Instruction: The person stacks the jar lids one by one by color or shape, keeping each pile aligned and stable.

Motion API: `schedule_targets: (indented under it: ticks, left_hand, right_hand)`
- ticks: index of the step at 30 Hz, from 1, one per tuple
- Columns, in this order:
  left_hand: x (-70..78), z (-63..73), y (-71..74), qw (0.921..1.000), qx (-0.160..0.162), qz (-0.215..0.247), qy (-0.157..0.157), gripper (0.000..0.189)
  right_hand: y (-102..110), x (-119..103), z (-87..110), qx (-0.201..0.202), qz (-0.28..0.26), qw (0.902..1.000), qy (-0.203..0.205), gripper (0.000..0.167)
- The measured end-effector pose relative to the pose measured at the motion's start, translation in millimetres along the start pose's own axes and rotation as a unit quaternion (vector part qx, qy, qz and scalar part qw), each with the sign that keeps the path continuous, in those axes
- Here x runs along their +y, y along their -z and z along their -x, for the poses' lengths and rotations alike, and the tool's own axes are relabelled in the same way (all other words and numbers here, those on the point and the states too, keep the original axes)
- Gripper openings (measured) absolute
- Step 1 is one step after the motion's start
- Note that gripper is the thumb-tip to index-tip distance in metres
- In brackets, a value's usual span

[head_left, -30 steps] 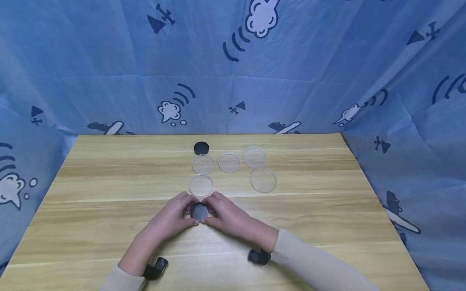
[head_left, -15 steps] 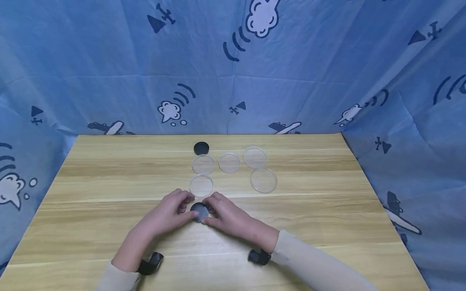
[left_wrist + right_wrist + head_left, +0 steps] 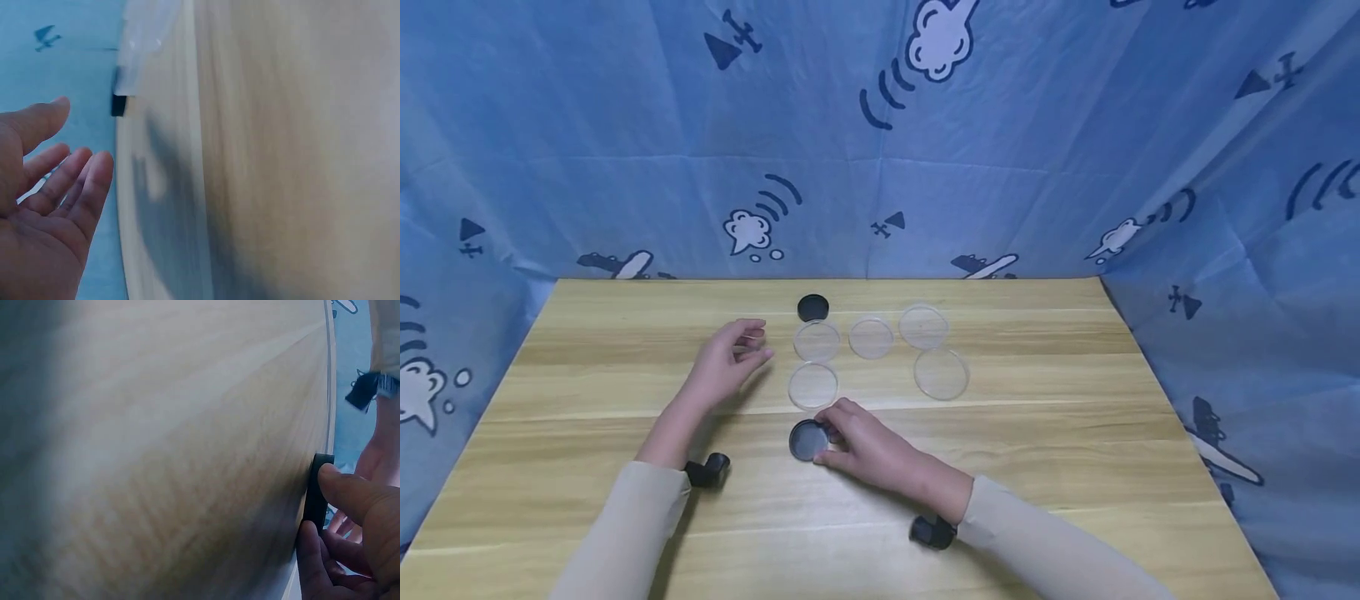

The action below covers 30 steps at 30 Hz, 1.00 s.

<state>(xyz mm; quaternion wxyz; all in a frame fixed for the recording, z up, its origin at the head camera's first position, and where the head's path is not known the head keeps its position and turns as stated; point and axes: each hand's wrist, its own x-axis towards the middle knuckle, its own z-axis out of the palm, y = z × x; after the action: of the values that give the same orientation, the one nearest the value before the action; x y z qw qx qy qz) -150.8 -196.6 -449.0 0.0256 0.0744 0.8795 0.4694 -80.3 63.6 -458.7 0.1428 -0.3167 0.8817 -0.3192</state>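
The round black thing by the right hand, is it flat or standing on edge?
Flat. In the head view, the black thing shows its grey face upward; the right hand holds its rim.

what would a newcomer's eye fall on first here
Probably the blue printed cloth behind and beside the wooden table. Next, five clear discs beyond the right hand, which grips a black round piece on the table. The left hand hovers left of the discs, empty.

Head view: illumination is even and moderately bright. Diffuse glare whitens the near middle of the tabletop (image 3: 820, 554); soft shadows lie beside the forearms (image 3: 1045, 537). Left wrist view: bluish cast; the left hand (image 3: 47, 222) throws a soft-edged shadow. Right wrist view: dim, tabletop grain blurred, left border darkened.
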Motion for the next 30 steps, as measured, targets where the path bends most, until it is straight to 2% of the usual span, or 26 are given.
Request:
schedule_targets:
  ticks: [7,12,17,20,30]
  left_hand:
    - [-4.6,-36.0,-6.6,0.9998,-0.003,0.002,0.021,0.05]
    - [-6.1,-56.7,-11.8,0.9988,-0.006,0.037,0.032,0.049]
    - [-10.9,-66.5,-16.3,0.9971,-0.008,0.064,0.041,0.049]
    - [-12.1,-71.3,-19.0,0.9974,-0.01,0.063,0.035,0.049]
    - [-10.1,-86.6,-24.4,0.9993,-0.037,-0.008,0.007,0.055]
  right_hand:
    - [-1,0,0.1,-0.003,-0.008,1.0,0.0,0.045]
    - [0,0,0.6,-0.004,-0.011,0.9999,-0.005,0.046]
    - [-1,1,1.1,-0.003,-0.014,0.9999,-0.008,0.046]
    - [-1,2,1.4,-0.001,-0.014,0.9999,-0.007,0.046]
    - [-1,3,0.8,-0.003,-0.019,0.9998,-0.006,0.045]
